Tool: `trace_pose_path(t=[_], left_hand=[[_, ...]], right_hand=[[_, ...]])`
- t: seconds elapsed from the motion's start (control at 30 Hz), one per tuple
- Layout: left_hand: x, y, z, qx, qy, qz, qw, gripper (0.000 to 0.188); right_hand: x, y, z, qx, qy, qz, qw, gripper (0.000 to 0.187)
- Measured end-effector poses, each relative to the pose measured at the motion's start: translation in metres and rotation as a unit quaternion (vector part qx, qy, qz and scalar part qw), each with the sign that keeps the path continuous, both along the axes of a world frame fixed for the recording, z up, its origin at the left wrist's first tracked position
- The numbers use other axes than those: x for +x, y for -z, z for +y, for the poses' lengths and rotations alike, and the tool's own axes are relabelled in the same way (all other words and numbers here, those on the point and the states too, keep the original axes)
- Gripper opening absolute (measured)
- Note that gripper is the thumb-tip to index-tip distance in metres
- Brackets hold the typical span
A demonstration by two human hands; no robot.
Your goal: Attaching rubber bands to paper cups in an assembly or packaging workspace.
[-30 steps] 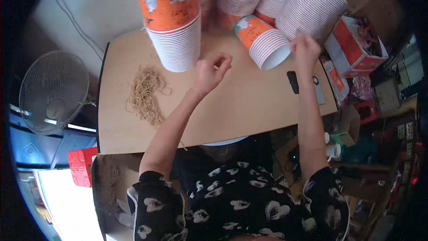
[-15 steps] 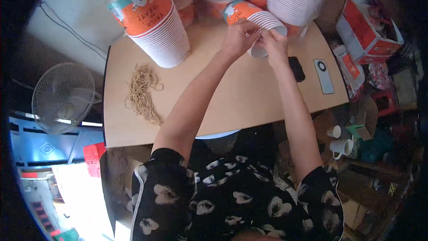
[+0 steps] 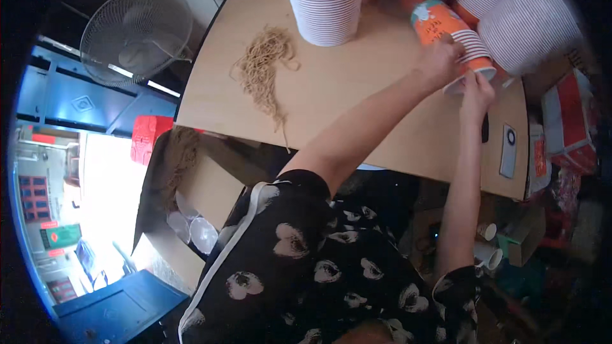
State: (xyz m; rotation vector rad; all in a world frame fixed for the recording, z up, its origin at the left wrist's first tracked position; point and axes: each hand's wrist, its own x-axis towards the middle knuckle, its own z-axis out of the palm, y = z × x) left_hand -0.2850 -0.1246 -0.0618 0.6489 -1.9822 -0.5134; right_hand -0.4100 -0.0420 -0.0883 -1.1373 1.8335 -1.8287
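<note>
A short stack of orange paper cups (image 3: 473,43) with white rims lies on its side at the far right of the table. My left hand (image 3: 440,62) is closed at the near side of this stack, its fingertips partly hidden. Just to its right, my right hand (image 3: 478,94) pinches the cups' rim at the open end. Below the fingers shows another white cup rim (image 3: 452,86), partly covered by my hands. A tall nested stack of paper cups (image 3: 325,9) stands upside down at the back, left of my hands.
Tan rubber bands (image 3: 262,67) lie heaped on the table (image 3: 347,99). Plastic-wrapped cup stacks (image 3: 529,22) crowd the back right. A phone (image 3: 508,151) lies near the right edge. Beyond are a red-and-white box (image 3: 567,121) and, leftward, a fan (image 3: 137,35).
The view has swung left, so the table and cups sit farther right and higher in the picture. My hands stay together at the lying cup stack; the left has more of its back turned up.
</note>
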Motion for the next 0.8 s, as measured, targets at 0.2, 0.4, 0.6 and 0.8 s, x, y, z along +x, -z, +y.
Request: trace_pose_path(t=[0.2, 0.4, 0.6, 0.8], left_hand=[[0.037, 0.025, -0.007, 0.076, -0.042, 0.028, 0.996, 0.023], [0.148, 0.053, 0.039, 0.119, 0.046, 0.034, 0.991, 0.012], [0.346, 0.052, 0.080, 0.181, -0.209, 0.007, 0.961, 0.012], [0.397, 0.058, 0.134, 0.234, -0.284, -0.072, 0.927, 0.013]], right_hand=[[0.048, -0.012, 0.063, -0.051, 0.016, 0.029, 0.998, 0.016], [0.135, -0.055, 0.144, -0.029, 0.022, 0.362, 0.931, 0.014], [0.198, -0.052, 0.105, -0.075, -0.164, 0.483, 0.857, 0.021], [0.231, -0.044, 0.077, -0.046, -0.160, 0.526, 0.834, 0.035]])
